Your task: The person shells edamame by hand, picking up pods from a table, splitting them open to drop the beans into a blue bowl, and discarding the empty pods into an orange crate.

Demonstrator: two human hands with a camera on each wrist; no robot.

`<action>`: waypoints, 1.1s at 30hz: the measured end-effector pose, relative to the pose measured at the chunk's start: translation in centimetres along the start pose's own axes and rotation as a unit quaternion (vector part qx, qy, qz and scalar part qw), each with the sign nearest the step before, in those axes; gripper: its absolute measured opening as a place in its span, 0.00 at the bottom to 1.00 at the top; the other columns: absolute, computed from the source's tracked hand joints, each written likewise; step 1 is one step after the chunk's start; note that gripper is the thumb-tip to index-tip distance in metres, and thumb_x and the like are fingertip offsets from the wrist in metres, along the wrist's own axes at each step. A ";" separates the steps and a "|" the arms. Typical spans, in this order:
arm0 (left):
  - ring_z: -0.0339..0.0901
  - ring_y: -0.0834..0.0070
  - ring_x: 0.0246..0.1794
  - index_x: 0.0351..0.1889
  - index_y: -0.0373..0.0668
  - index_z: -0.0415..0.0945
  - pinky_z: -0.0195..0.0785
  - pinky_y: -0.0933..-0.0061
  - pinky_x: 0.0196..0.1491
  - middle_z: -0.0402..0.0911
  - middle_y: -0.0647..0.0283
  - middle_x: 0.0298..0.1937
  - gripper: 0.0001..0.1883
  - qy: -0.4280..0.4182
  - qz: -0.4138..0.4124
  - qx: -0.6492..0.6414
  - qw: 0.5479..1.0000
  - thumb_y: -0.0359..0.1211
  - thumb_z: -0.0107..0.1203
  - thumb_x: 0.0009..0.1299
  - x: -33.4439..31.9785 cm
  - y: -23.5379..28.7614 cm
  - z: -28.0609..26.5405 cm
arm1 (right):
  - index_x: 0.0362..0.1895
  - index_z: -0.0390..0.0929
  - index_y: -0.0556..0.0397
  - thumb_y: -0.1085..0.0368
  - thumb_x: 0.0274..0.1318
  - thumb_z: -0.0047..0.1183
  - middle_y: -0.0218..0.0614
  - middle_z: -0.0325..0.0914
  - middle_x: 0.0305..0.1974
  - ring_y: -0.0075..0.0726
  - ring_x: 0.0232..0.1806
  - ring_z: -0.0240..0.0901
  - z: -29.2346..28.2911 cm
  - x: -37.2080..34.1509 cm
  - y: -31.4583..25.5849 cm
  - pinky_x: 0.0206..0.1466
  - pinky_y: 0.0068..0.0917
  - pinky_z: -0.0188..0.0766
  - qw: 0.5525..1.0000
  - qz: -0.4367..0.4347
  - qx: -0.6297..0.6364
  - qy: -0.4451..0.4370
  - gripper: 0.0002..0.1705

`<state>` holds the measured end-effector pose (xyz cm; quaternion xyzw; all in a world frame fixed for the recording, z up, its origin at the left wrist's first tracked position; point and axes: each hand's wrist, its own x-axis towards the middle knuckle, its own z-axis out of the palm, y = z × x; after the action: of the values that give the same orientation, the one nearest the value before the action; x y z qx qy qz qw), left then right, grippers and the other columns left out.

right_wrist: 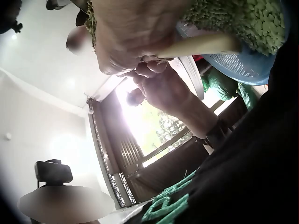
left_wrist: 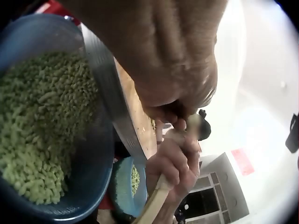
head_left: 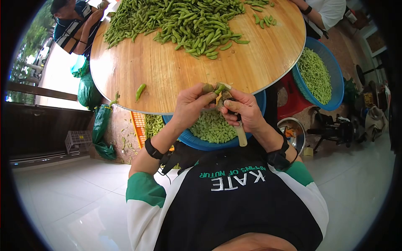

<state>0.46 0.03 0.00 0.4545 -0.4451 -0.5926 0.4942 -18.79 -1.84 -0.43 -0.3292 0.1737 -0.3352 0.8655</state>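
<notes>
Over the near edge of the table, my left hand [head_left: 188, 106] pinches a green edamame pod [head_left: 219, 88] between thumb and forefinger. Close against it, my right hand [head_left: 248, 112] grips a pale-handled tool [head_left: 241, 134], its handle pointing down toward my body. The tool's working end is hidden by the fingers, so I cannot tell its kind. Brownish covers wrap some fingertips of both hands. Directly below the hands sits a blue basket [head_left: 183, 136] filled with shelled beans [head_left: 213, 127]. Both hands also meet in the left wrist view, with the tool handle [left_wrist: 156, 205] under the right fingers.
A large heap of pods [head_left: 180, 25] covers the far side of the round wooden table [head_left: 159, 83]. Another blue basket of beans [head_left: 338, 83] stands at right, near a steel bowl [head_left: 299, 144]. An orange crate [head_left: 138, 125] is at left. Two other people sit across the table.
</notes>
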 end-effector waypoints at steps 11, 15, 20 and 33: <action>0.74 0.76 0.22 0.39 0.38 0.75 0.64 0.78 0.25 0.77 0.64 0.28 0.04 -0.027 -0.183 -0.192 0.964 0.28 0.54 0.68 0.0 0.6 0.4 | 0.54 0.71 0.54 0.67 0.65 0.44 0.35 0.70 0.30 0.18 0.18 0.54 -1.4 0.3 0.4 0.14 0.12 0.53 0.984 0.055 0.165 -0.041 0.15; 0.74 0.59 0.22 0.40 0.35 0.74 0.68 0.66 0.27 0.77 0.52 0.29 0.11 0.053 0.337 0.485 0.805 0.26 0.60 0.60 -0.6 0.4 0.8 | 0.55 0.71 0.52 0.66 0.65 0.44 0.35 0.70 0.31 0.18 0.18 0.54 -0.7 0.4 0.6 0.15 0.11 0.55 0.975 0.074 0.207 -0.032 0.15; 0.74 0.67 0.18 0.34 0.36 0.76 0.65 0.71 0.22 0.76 0.57 0.23 0.04 0.038 0.197 0.388 0.900 0.28 0.56 0.66 -0.7 0.8 0.7 | 0.56 0.71 0.50 0.66 0.65 0.44 0.34 0.70 0.31 0.18 0.18 0.54 -0.9 0.5 1.1 0.15 0.12 0.55 0.977 0.063 0.199 -0.036 0.16; 0.74 0.53 0.19 0.27 0.34 0.70 0.65 0.58 0.23 0.72 0.48 0.17 0.09 0.053 0.128 0.389 0.911 0.30 0.51 0.66 -1.8 0.4 2.3 | 0.49 0.72 0.60 0.74 0.50 0.55 0.42 0.73 0.33 0.39 0.31 0.72 -0.4 0.7 0.8 0.34 0.28 0.70 0.788 -0.287 -0.530 0.128 0.19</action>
<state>-1.50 1.97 0.96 0.5810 -0.6676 -0.2792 0.3727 -18.12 -2.07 -1.28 -0.7248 0.3307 -0.4626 0.3890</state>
